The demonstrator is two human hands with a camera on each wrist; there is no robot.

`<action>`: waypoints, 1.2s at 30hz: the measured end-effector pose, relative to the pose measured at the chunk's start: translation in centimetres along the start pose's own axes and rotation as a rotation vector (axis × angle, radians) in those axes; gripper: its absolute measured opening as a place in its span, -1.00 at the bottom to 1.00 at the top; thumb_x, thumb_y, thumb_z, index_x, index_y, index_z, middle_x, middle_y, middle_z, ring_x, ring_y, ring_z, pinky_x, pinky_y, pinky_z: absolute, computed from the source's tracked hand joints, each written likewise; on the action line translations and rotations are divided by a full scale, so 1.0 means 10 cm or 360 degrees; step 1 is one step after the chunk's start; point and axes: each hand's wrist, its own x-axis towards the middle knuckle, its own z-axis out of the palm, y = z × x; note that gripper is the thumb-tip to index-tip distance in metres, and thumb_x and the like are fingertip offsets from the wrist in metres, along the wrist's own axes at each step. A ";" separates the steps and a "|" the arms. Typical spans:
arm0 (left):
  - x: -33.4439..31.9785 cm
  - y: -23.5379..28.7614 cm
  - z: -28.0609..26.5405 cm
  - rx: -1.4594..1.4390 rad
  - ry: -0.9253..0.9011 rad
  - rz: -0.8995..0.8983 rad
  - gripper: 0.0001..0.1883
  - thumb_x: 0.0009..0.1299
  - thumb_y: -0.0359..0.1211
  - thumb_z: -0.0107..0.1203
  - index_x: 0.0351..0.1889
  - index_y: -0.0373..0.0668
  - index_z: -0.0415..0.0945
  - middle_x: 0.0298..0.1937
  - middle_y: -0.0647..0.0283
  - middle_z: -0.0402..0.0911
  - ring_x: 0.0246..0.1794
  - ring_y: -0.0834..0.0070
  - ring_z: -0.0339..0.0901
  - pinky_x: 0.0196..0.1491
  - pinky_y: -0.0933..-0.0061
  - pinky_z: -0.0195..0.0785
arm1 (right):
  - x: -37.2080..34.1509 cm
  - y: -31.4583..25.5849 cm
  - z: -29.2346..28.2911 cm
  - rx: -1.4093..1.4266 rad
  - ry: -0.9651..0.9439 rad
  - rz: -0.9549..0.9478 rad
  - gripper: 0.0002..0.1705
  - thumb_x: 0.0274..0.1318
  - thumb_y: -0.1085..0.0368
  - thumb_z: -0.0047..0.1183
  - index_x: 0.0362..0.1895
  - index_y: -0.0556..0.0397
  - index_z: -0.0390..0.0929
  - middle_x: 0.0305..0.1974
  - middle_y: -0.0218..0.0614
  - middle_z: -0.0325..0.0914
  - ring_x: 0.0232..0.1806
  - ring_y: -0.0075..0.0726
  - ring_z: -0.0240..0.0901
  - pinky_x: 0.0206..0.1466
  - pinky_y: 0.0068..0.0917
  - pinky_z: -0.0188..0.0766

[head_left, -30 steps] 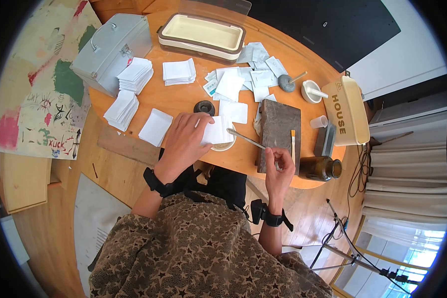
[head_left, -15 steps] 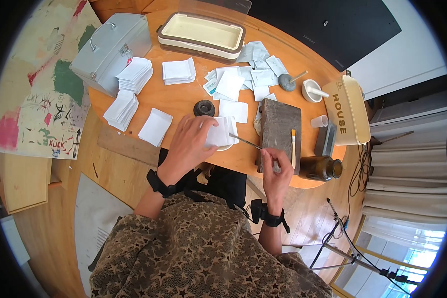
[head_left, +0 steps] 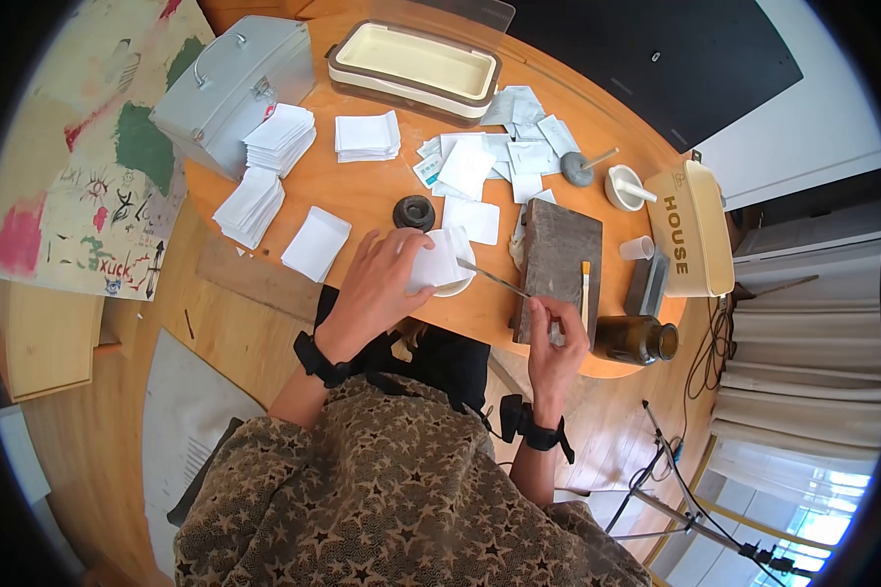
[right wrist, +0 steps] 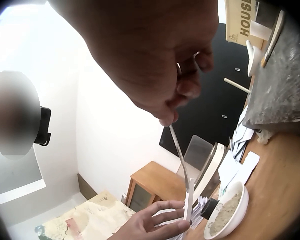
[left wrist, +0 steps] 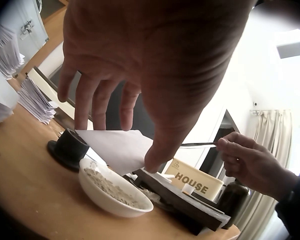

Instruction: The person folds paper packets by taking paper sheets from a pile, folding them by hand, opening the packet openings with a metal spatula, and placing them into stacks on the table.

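My left hand (head_left: pixel 374 286) grips a small white paper packet (head_left: pixel 433 264) between its thumb and fingers. With thumb and fingertips, my right hand (head_left: pixel 558 339) pinches a thin metal spatula (head_left: pixel 499 280). The spatula's flat end meets the packet's right edge, overlapping the paper in the head view. Below the packet, a white bowl (left wrist: pixel 106 201) holds grey-beige powder (left wrist: pixel 113 188). Most of the bowl is hidden by the packet in the head view. A dark round stand (head_left: pixel 414 212) is just beyond the left fingers.
Stacks of white packets (head_left: pixel 367 135) lie at the left, near a metal case (head_left: pixel 230 88). A dark slab (head_left: pixel 563 256) bearing a brush (head_left: pixel 585 289) lies right of the bowl, with a brown bottle (head_left: pixel 636 339) beside it. Farther back are a mortar (head_left: pixel 621 188) and a cream tray (head_left: pixel 416 64).
The packet has tilted up a little, and the spatula's flat end has moved from over the bowl's edge against the packet's edge. The head view has shifted slightly.
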 end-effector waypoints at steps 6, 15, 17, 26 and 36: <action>-0.05 -0.07 -0.06 0.0053 0.0005 -0.0126 -0.43 0.23 -0.28 0.41 0.15 -0.13 0.40 0.17 0.18 0.57 0.25 0.17 0.48 0.45 0.04 0.14 | 0.01 -0.03 -0.02 0.0051 0.0056 0.0163 -0.91 0.25 0.41 0.28 -0.26 0.19 0.66 -0.48 -0.36 0.50 -0.46 -0.53 0.32 -0.34 -0.51 0.28; -0.36 -0.53 -0.37 0.0484 0.0269 -0.0497 -0.40 0.23 -0.23 0.41 0.21 -0.07 0.41 0.13 0.19 0.60 0.19 0.15 0.54 0.45 -0.03 0.09 | 0.00 0.00 0.01 0.0027 0.0045 0.0226 -0.90 0.26 0.40 0.28 -0.27 0.18 0.66 -0.48 -0.38 0.49 -0.47 -0.53 0.29 -0.34 -0.51 0.26; -0.42 -0.60 -0.42 0.0505 0.0256 -0.0553 -0.41 0.23 -0.22 0.41 0.20 -0.08 0.43 0.12 0.18 0.61 0.14 0.12 0.57 0.44 -0.03 0.11 | -0.01 0.00 0.02 0.0039 0.0034 0.0240 -0.90 0.26 0.40 0.28 -0.27 0.18 0.66 -0.48 -0.37 0.49 -0.47 -0.53 0.29 -0.35 -0.51 0.26; -0.52 -0.70 -0.37 0.0695 0.0215 -0.0803 -0.40 0.21 -0.20 0.45 0.17 -0.09 0.45 0.10 0.08 0.61 0.06 0.09 0.59 0.40 0.02 0.17 | -0.01 0.04 0.05 0.0045 0.0009 0.0205 -0.90 0.26 0.39 0.29 -0.27 0.17 0.65 -0.51 -0.39 0.45 -0.48 -0.55 0.29 -0.39 -0.52 0.25; -0.57 -0.80 -0.25 0.0581 0.0273 -0.0676 -0.41 0.16 -0.25 0.48 0.07 -0.10 0.38 0.09 0.08 0.58 0.08 0.08 0.57 0.29 0.08 0.22 | -0.03 0.08 0.07 0.0015 -0.0012 0.0210 -0.88 0.27 0.38 0.28 -0.26 0.18 0.65 -0.51 -0.37 0.46 -0.48 -0.54 0.29 -0.38 -0.52 0.27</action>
